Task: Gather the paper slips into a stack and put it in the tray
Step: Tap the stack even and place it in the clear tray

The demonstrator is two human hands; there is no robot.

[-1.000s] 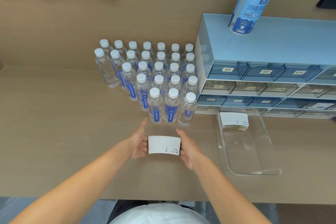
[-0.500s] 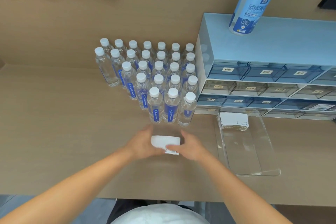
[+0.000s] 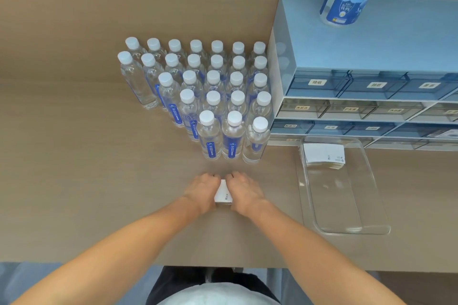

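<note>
We are pressing both hands in on the paper slips (image 3: 223,195) on the desk (image 3: 74,168): our left hand (image 3: 202,190) and right hand (image 3: 244,192) are closing around the bundle from either side, only a narrow white strip showing between them, its visible length running toward twelve o'clock. The clear tray (image 3: 371,205) is lying toward two to three o'clock, nearer the right hand, an earlier stack (image 3: 323,156) sitting at its far end. Water bottles (image 3: 210,96) are standing at twelve o'clock.
</note>
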